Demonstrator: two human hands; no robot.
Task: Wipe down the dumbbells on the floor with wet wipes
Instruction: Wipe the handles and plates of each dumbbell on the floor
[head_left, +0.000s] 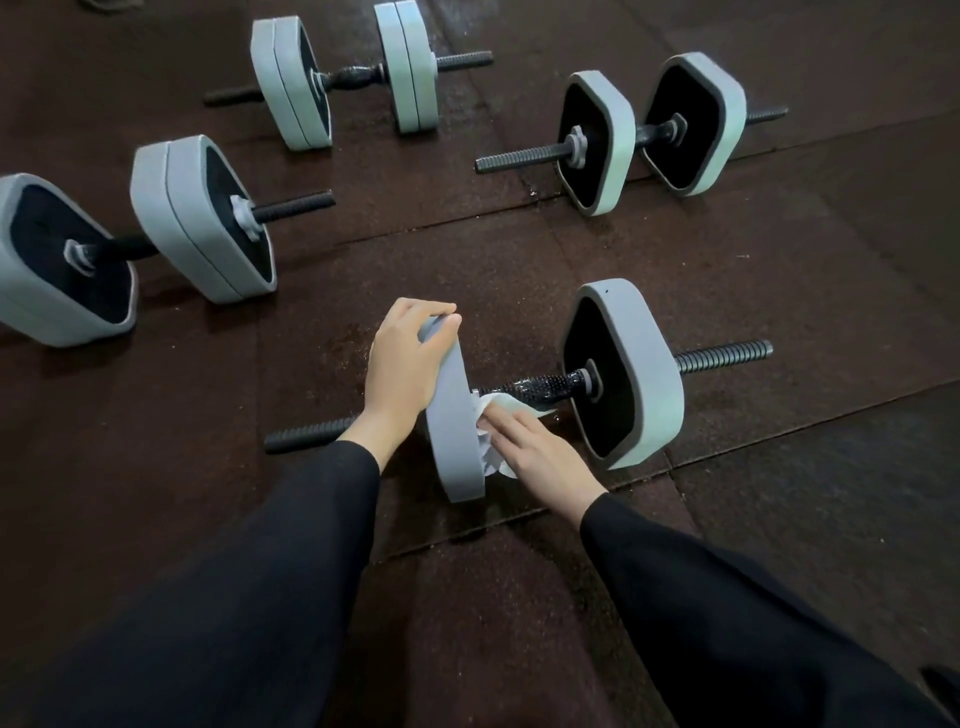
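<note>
- on the dark rubber floor (779, 519), nearest grey-plated dumbbell with black threaded bar (623, 374) lies flat.
- left hand (402, 364) grips its left plate's top edge.
- right hand (540, 457), fingers straight, presses white crumpled wet wipe (493, 415) against that plate's inner face.

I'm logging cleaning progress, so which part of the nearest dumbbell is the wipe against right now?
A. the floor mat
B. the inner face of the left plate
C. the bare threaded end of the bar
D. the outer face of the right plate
B: the right hand presses the white wipe against the inner face of the left plate, which the left hand grips at its top.
</note>
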